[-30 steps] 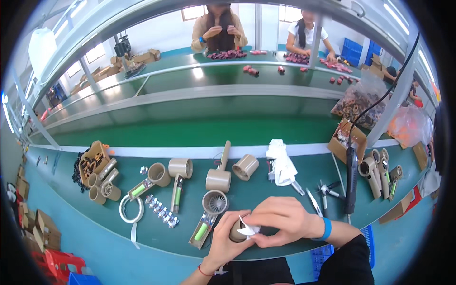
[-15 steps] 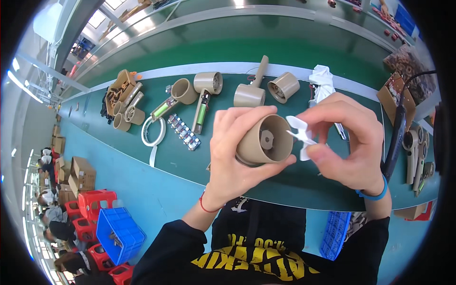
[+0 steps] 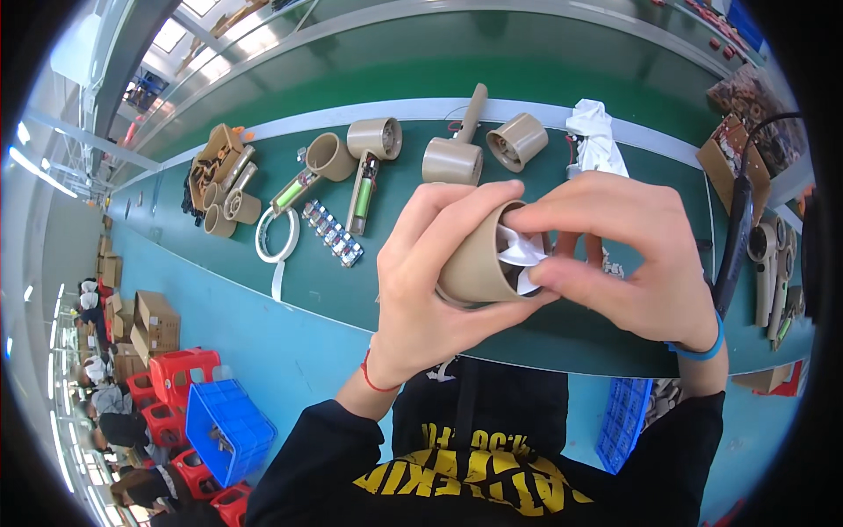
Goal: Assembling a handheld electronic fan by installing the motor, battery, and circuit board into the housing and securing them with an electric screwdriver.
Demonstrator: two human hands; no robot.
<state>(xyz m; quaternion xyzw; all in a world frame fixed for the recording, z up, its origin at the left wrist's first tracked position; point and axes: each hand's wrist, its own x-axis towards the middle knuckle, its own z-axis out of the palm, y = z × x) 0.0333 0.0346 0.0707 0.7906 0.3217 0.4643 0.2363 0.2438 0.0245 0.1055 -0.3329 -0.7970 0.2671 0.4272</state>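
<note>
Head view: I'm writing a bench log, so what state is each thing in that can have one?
Left hand, wrapped around the tan housing
Right hand, pinching the white fan
Tan housing, tilted, open end toward the right hand
White fan, partly inside the housing
Tape roll, lying flat, end loose
White cloth, crumpled
Blue crate, open-topped

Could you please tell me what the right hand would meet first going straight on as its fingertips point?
Probably the inside of the tan housing, as the right hand, pinching the white fan, points into its open end; depth is hard to judge.
</note>
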